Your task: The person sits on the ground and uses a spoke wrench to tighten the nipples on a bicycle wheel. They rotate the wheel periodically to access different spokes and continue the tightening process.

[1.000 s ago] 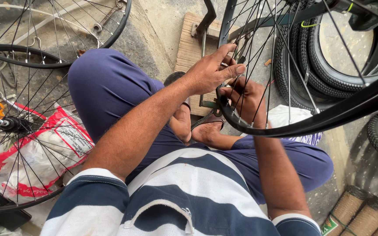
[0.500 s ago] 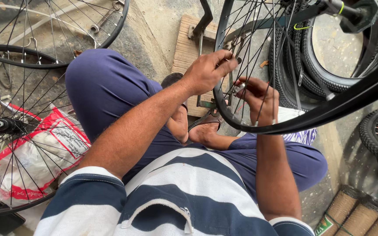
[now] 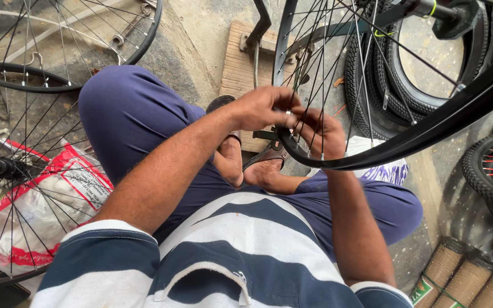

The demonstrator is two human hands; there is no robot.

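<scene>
- Both hands have drawn together at the wheel rim (image 3: pixel 383 149): left hand (image 3: pixel 263 107) pinches a spoke nipple, right hand (image 3: pixel 322 132) grips spokes just beside it.
- Black rim, thin steel spokes.
- Concrete floor (image 3: pixel 198 34) beyond the hands; tyres (image 3: pixel 372 85) past the rim.

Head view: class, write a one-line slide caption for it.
Seated cross-legged, a person sets left hand and right hand on the black wheel rim among its spokes.
</scene>
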